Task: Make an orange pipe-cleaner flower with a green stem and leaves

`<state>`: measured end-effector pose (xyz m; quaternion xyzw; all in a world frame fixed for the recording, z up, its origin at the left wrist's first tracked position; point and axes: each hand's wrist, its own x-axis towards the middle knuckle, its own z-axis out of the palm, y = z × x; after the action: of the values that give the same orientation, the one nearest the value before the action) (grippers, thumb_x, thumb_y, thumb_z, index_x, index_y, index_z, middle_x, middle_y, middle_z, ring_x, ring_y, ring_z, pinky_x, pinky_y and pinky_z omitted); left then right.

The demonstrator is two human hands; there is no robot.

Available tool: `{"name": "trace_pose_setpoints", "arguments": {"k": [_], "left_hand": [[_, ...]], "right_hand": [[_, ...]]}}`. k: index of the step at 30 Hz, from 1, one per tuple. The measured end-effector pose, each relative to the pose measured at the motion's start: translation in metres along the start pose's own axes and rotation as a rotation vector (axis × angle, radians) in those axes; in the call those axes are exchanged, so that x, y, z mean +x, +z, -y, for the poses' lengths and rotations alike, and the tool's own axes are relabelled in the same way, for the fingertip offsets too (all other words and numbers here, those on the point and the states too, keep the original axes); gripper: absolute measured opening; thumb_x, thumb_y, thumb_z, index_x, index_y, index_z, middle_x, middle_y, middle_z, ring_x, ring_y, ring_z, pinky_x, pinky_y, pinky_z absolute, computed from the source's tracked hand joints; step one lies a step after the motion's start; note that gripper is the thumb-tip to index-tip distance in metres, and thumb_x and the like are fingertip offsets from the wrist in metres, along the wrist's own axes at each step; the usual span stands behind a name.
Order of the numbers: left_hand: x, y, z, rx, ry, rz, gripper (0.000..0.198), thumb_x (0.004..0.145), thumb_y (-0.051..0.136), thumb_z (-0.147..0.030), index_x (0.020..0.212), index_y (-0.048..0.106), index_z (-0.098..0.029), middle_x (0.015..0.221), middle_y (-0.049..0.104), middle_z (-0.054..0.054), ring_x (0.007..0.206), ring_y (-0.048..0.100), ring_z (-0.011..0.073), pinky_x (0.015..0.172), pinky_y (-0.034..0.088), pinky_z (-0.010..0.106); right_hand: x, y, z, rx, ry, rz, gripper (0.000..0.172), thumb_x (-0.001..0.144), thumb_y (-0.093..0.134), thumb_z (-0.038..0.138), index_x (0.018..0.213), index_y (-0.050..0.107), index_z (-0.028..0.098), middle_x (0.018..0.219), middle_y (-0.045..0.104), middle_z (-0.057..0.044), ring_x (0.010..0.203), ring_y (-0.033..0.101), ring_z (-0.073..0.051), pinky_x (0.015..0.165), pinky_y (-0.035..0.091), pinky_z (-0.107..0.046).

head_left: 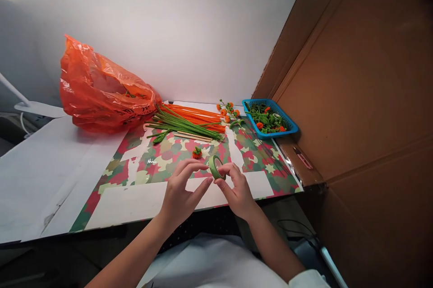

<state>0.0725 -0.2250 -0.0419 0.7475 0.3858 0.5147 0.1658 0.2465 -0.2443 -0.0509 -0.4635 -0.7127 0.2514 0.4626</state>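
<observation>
A roll of green tape (213,168) is held up over the front of the table by my right hand (239,191), its thumb and fingers pinching the ring's right side. Close to the roll's left side is my left hand (182,191), thumb and forefinger apart with a gap between them. Its forefinger tip comes near the tape; whether it touches, I cannot tell. Just beyond the hands lies a small orange flower head with green on top (197,152). Behind it are a bundle of green stems (189,124), orange stems (199,116) and several pale sticks (192,136).
An orange plastic bag (104,94) stands at the back left. At the back right, a blue basket (294,129) holds green pieces and orange flowers, beside a sprig of orange flowers (223,112). A pink-handled cutter (302,158) lies near the cardboard wall (365,80) at right.
</observation>
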Motion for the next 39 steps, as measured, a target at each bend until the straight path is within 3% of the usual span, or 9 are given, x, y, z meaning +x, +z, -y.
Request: {"name": "trace_pose_setpoints", "arguments": {"k": [11,22,27,31,35,39], "left_hand": [[-0.001,-0.009,0.0,-0.043,-0.143,0.115,0.006,0.086,0.065,-0.021,0.089,0.06,-0.021,0.088,0.06,0.0,0.085,0.058,0.0154,0.075,0.048,0.027],[0.009,-0.02,0.017,-0.241,-0.303,0.466,0.013,0.091,0.055,-0.027,0.08,0.056,-0.02,0.08,0.057,0.0,0.077,0.053,0.0147,0.065,0.043,0.024],[0.002,-0.019,0.019,-0.169,-0.311,0.426,0.016,0.094,0.05,-0.031,0.082,0.052,-0.021,0.084,0.052,0.001,0.078,0.05,0.0151,0.059,0.041,0.023],[0.0,-0.023,0.023,-0.089,-0.343,0.334,0.017,0.095,0.047,-0.034,0.083,0.05,-0.021,0.083,0.053,0.003,0.077,0.05,0.0163,0.054,0.039,0.022],[-0.003,-0.028,0.03,-0.088,-0.358,0.319,0.017,0.093,0.049,-0.035,0.084,0.051,-0.021,0.095,0.062,0.005,0.087,0.057,0.0179,0.067,0.045,0.027],[-0.008,-0.022,0.04,-0.178,-0.472,0.296,0.021,0.091,0.053,-0.039,0.083,0.053,-0.02,0.087,0.063,0.004,0.079,0.059,0.017,0.066,0.047,0.028]], "right_hand": [[0.0,0.006,0.004,-0.174,-0.176,-0.002,0.004,0.094,0.052,0.022,0.098,0.053,0.021,0.089,0.061,-0.004,0.089,0.055,-0.021,0.084,0.041,-0.038],[-0.002,0.006,0.002,-0.207,-0.151,0.075,0.01,0.095,0.053,0.03,0.097,0.057,0.021,0.09,0.067,-0.005,0.087,0.059,-0.02,0.087,0.039,-0.039],[0.002,0.008,-0.007,-0.257,0.039,0.023,0.016,0.092,0.059,0.036,0.098,0.062,0.021,0.085,0.069,-0.004,0.08,0.061,-0.019,0.089,0.036,-0.04],[0.004,0.009,-0.019,-0.274,0.202,0.031,0.014,0.09,0.057,0.027,0.102,0.062,0.021,0.089,0.071,-0.004,0.083,0.063,-0.021,0.089,0.035,-0.041],[0.003,0.008,-0.028,-0.26,0.201,0.11,0.025,0.085,0.049,0.011,0.105,0.059,0.022,0.096,0.072,-0.003,0.079,0.063,-0.02,0.088,0.035,-0.039],[0.003,0.006,-0.027,-0.241,0.147,0.183,0.017,0.087,0.056,0.019,0.104,0.06,0.022,0.098,0.073,-0.003,0.078,0.062,-0.019,0.085,0.036,-0.037]]}}
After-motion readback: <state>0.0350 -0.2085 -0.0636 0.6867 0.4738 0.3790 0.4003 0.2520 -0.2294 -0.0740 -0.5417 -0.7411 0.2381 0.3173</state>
